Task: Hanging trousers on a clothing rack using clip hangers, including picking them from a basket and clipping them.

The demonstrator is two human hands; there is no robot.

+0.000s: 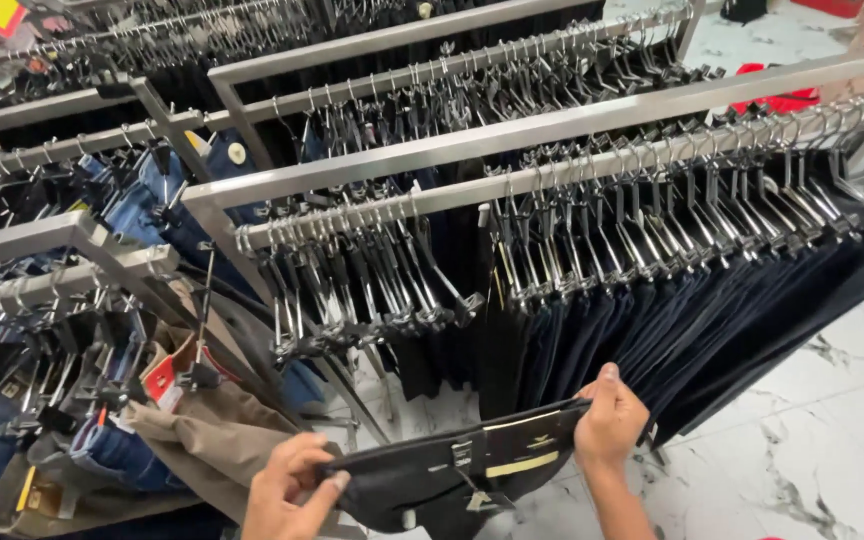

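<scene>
Left hand: the left hand (290,490) sits at about 7 o'clock in the view, fingers curled and pinching one end of the waistband of a pair of dark trousers (452,475).
Right hand: the right hand (609,420), at about 5 o'clock, is closed over the other end of the waistband, thumb up.
Trousers: stretched flat between both hands, low in the view, below the near rail (552,175) and free of any hanger.
Slip risk: the grip is at the edges only; if either hand loosens, I judge the trousers would sag or drop onto the marble floor (812,400).
Snag risk: clip hangers (382,290) hang close at 11 o'clock; lifting carelessly could catch one.
Crowding: the packed dark trousers on the rail (652,320) leave little gap.
Hidden: the trouser legs run out of the bottom edge; the waistband label is too small to make out; the left wrist is cut off.
Unclear: the tan garment (202,430) at 8 o'clock is bunched, its kind uncertain.
</scene>
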